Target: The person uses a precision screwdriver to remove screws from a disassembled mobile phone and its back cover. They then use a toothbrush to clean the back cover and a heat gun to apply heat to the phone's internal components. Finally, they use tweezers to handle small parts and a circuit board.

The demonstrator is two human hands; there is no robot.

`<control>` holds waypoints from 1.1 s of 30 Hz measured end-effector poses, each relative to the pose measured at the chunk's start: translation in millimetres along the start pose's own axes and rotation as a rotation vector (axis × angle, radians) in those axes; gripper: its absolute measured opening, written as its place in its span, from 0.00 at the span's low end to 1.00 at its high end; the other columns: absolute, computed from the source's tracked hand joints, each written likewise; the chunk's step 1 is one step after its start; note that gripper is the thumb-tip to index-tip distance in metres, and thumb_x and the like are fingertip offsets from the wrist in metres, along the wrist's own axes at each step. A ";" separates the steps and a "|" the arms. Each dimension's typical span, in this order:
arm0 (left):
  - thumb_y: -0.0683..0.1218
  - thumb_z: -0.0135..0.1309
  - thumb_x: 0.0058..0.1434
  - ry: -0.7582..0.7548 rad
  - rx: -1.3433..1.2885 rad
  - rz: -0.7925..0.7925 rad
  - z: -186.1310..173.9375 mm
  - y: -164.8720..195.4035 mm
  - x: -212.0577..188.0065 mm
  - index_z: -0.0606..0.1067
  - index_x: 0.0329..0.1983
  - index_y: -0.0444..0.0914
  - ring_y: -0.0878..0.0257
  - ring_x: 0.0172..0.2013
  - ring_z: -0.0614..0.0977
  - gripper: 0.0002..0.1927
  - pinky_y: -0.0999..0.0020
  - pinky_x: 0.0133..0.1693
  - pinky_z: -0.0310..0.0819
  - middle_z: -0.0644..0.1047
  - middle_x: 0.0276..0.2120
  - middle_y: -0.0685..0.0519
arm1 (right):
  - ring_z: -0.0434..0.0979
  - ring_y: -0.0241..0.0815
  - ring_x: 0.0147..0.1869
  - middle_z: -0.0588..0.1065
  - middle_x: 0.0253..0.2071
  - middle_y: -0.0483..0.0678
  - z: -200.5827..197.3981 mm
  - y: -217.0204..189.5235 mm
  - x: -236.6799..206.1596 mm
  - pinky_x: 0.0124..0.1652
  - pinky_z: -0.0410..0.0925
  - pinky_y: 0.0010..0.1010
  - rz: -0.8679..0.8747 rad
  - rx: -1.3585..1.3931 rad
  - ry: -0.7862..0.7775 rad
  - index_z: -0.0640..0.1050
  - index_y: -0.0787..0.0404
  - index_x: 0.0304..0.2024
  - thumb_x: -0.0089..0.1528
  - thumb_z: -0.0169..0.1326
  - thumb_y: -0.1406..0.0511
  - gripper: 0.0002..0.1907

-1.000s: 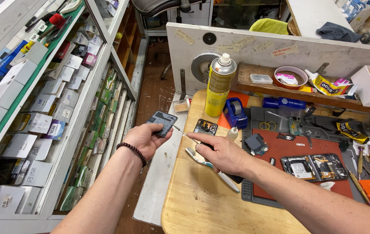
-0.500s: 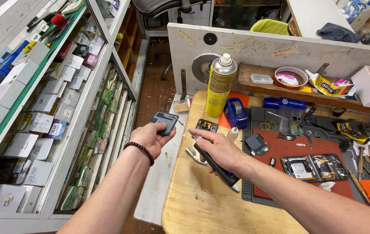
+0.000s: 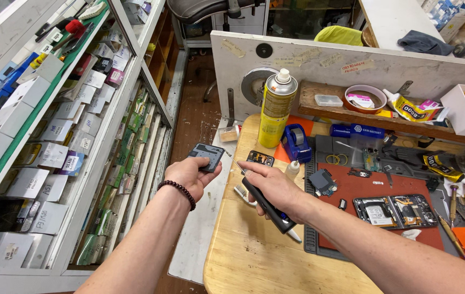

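1. Small grey rectangular phone part (image 3: 206,157): one, pinched in the left hand (image 3: 188,175), held off the table edge over the floor gap, at 9 o'clock from the yellow spray can.
2. Left hand: closed on the part, thumb on top; one dark bead bracelet (image 3: 178,191) on the wrist.
3. Right hand (image 3: 273,185): closed around one black-handled precision screwdriver (image 3: 268,206), thin metal tip aimed at 10 o'clock and just beside the part's right edge; contact too fine to tell.
4. Round-cornered wooden table (image 3: 254,256): one, under the right hand.
5. Tall yellow aerosol spray can (image 3: 276,109): one, upright, at 12 o'clock from the right hand.
6. Blue tape dispenser (image 3: 296,142): one, just beside the can at 4 o'clock.
7. Red and grey work mat (image 3: 385,188): one, at 3 o'clock from the right hand; one opened black phone (image 3: 394,211) lies on it.
8. Small black camera module (image 3: 260,158): one, flat on the table at 12 o'clock from the right hand.
9. Change versus a second ago: the right hand was flat on the table reaching for the screwdriver; it now has it lifted with the tip up at the part. The left hand and part have barely moved.
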State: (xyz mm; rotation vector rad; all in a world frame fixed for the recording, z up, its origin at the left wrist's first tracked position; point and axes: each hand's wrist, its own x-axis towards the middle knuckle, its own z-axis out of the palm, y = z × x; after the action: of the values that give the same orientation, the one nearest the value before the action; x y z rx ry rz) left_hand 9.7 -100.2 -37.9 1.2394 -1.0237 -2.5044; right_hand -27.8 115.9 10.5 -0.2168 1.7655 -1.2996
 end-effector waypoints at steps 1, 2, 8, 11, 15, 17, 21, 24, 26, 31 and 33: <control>0.32 0.46 0.64 0.005 -0.002 -0.001 -0.2 -0.1 -1.2 0.66 0.51 0.17 0.43 0.40 0.85 0.14 0.56 0.40 0.87 0.77 0.46 0.30 | 0.71 0.34 0.18 0.74 0.28 0.46 0.7 -0.5 0.5 0.19 0.67 0.27 0.011 -0.016 0.010 0.65 0.38 0.72 0.68 0.41 0.56 0.28; 0.32 0.46 0.65 0.009 -0.005 -0.003 -0.1 -0.4 -2.2 0.65 0.51 0.17 0.43 0.40 0.85 0.14 0.56 0.40 0.88 0.77 0.46 0.29 | 0.71 0.33 0.19 0.74 0.28 0.46 1.4 -0.9 0.8 0.19 0.67 0.26 0.023 -0.032 0.020 0.64 0.37 0.72 0.68 0.41 0.56 0.28; 0.32 0.46 0.65 0.003 0.006 -0.005 0.8 1.1 -4.0 0.65 0.52 0.17 0.44 0.40 0.85 0.14 0.57 0.40 0.88 0.77 0.46 0.30 | 0.71 0.33 0.19 0.73 0.29 0.46 5.6 -4.5 1.8 0.19 0.67 0.26 0.033 -0.056 0.047 0.64 0.37 0.72 0.68 0.40 0.55 0.28; 0.32 0.46 0.65 0.002 0.012 -0.006 0.7 2.0 -3.6 0.66 0.52 0.17 0.44 0.40 0.85 0.14 0.57 0.40 0.87 0.77 0.46 0.30 | 0.71 0.33 0.19 0.73 0.28 0.46 5.2 -6.5 1.9 0.19 0.67 0.26 0.023 -0.057 0.056 0.64 0.36 0.72 0.68 0.41 0.55 0.28; 0.32 0.46 0.64 -0.013 0.023 0.007 1.1 4.1 -3.0 0.66 0.51 0.18 0.44 0.41 0.85 0.14 0.55 0.41 0.87 0.77 0.46 0.31 | 0.72 0.33 0.19 0.73 0.28 0.46 3.3 -9.1 3.3 0.19 0.68 0.26 -0.007 -0.107 0.066 0.64 0.37 0.72 0.68 0.41 0.54 0.28; 0.32 0.46 0.64 -0.018 0.027 0.009 2.0 4.7 -2.5 0.66 0.51 0.18 0.44 0.41 0.85 0.14 0.55 0.41 0.87 0.77 0.46 0.31 | 0.72 0.34 0.19 0.73 0.28 0.46 5.2 -9.3 4.7 0.19 0.67 0.27 -0.002 -0.076 0.068 0.64 0.37 0.72 0.68 0.41 0.54 0.28; 0.31 0.46 0.64 -0.022 0.037 0.011 1.1 4.8 -3.5 0.66 0.51 0.18 0.43 0.42 0.84 0.13 0.54 0.42 0.87 0.77 0.47 0.32 | 0.72 0.34 0.19 0.73 0.28 0.46 6.9 -9.2 6.7 0.19 0.66 0.27 0.001 -0.055 0.083 0.64 0.37 0.72 0.67 0.41 0.55 0.29; 0.31 0.46 0.64 -0.033 0.068 0.006 -1.3 5.6 -5.7 0.66 0.51 0.19 0.44 0.41 0.84 0.13 0.55 0.42 0.87 0.77 0.47 0.32 | 0.72 0.34 0.19 0.73 0.28 0.46 5.0 -8.3 6.2 0.19 0.67 0.27 0.004 -0.075 0.081 0.64 0.37 0.73 0.67 0.41 0.55 0.29; 0.32 0.46 0.64 -0.049 0.104 0.001 -2.3 7.5 -7.2 0.67 0.51 0.20 0.45 0.41 0.85 0.13 0.56 0.42 0.87 0.78 0.47 0.32 | 0.72 0.34 0.19 0.72 0.28 0.46 3.4 -7.2 5.4 0.19 0.67 0.26 -0.023 -0.087 0.068 0.64 0.38 0.73 0.67 0.41 0.55 0.29; 0.33 0.47 0.66 -0.067 0.202 -0.036 -5.6 18.3 -9.8 0.67 0.52 0.19 0.48 0.40 0.85 0.13 0.61 0.41 0.88 0.78 0.46 0.32 | 0.71 0.34 0.19 0.72 0.27 0.45 2.6 -4.5 5.3 0.21 0.68 0.26 -0.074 -0.151 0.072 0.66 0.41 0.72 0.67 0.42 0.57 0.28; 0.34 0.47 0.66 -0.083 0.248 -0.068 -9.2 24.7 -9.1 0.67 0.52 0.20 0.49 0.40 0.85 0.13 0.63 0.40 0.87 0.78 0.45 0.32 | 0.71 0.33 0.19 0.71 0.27 0.45 2.1 -3.6 4.5 0.23 0.69 0.25 -0.137 -0.168 0.047 0.67 0.43 0.71 0.67 0.43 0.58 0.28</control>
State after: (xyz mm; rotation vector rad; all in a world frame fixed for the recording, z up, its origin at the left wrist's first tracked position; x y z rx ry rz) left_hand 18.9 -119.5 -20.1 1.2609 -1.3707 -2.5594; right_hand -30.0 110.3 10.9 -0.4107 1.9298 -1.2611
